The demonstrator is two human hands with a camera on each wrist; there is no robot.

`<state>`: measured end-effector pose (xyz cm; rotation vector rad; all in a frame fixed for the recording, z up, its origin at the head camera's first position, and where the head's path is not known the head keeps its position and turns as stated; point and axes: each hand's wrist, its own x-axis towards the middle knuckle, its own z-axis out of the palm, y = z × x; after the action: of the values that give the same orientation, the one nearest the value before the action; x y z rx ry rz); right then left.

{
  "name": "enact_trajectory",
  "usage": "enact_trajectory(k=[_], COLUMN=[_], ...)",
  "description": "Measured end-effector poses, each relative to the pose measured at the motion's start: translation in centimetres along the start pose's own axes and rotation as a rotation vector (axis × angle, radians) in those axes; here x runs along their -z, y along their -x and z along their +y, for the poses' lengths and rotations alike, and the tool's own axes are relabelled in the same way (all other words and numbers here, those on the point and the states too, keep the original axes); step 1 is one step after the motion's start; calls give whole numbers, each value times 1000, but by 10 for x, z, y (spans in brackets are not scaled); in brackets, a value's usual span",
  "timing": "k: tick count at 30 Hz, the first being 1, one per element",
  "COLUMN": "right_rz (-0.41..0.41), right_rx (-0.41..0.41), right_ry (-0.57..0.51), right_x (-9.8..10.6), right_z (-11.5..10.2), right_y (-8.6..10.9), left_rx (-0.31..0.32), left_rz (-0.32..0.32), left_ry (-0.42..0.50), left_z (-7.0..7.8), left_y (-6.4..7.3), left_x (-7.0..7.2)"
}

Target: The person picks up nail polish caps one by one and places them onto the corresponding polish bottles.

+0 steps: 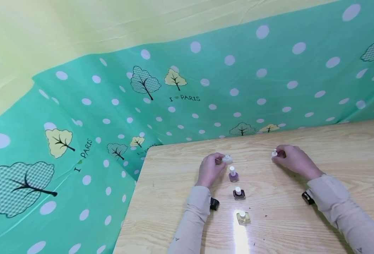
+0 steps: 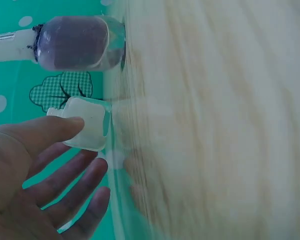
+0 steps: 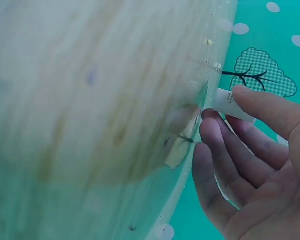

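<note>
Near the back of the table, my left hand point(image 1: 210, 169) pinches a small white nail polish bottle point(image 1: 227, 159) between thumb and fingers. In the left wrist view this white bottle point(image 2: 85, 125) stands on the table with its short neck bare. Further right, my right hand point(image 1: 293, 160) holds a white nail polish cap point(image 1: 274, 153) close to the tabletop. Small print shows on the cap point(image 3: 230, 104) in the right wrist view; whether a brush hangs from it I cannot tell. A capped purple nail polish bottle point(image 1: 233, 175) stands just in front of the white one.
Nearer me, in line with the purple bottle, stand a dark nail polish bottle point(image 1: 239, 194) and a yellow one point(image 1: 243, 218), both white-capped. Small dark specks lie on the wooden table point(image 1: 161, 197). A green dotted curtain point(image 1: 187, 116) hangs along the back and left.
</note>
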<state>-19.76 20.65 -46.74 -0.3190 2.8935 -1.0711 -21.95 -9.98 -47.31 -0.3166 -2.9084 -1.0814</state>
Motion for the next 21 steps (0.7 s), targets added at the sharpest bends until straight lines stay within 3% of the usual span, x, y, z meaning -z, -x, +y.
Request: enact_trajectory(k=[11, 17, 21], right_rz=[45, 56, 83], right_rx=[-2, 14, 45], right_ry=[-20, -22, -22], right_x=[4, 9, 12], right_z=[-13, -20, -25], right_y=[6, 10, 17], left_rx=[-10, 7, -36], left_rz=[43, 49, 57], left_ry=[-45, 18, 89], left_z=[0, 6, 10], left_y=[10, 17, 23], left_x=[9, 16, 19])
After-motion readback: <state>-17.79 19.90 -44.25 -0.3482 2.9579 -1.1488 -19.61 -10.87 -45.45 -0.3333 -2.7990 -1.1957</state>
